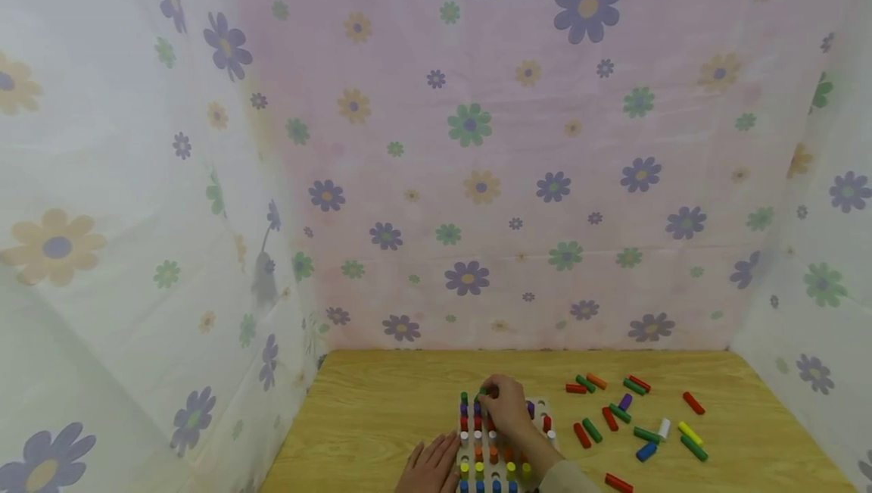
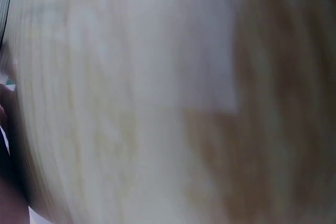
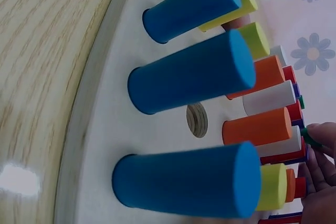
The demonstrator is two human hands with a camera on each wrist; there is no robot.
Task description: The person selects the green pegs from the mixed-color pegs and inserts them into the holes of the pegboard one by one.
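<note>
A pale wooden pegboard (image 3: 105, 135) carries rows of coloured pegs: blue, yellow, orange, white, red, purple and green. At its far end my right hand (image 1: 507, 408) pinches a green peg (image 3: 310, 138) between thumb and finger, over the green row. Whether that peg is in its hole cannot be told. My left hand (image 1: 431, 465) lies with extended fingers along the board's left side. Large blue pegs (image 3: 194, 72) stand upright in the near row, with an open hole behind them. The right hand and forearm cover part of the board.
Loose pegs in several colours lie scattered on the wooden table (image 1: 368, 394) to the right, among them a yellow peg (image 1: 690, 433) and a white peg (image 1: 664, 429). Flowered sheets (image 1: 518, 160) surround the table. The left wrist view is blurred.
</note>
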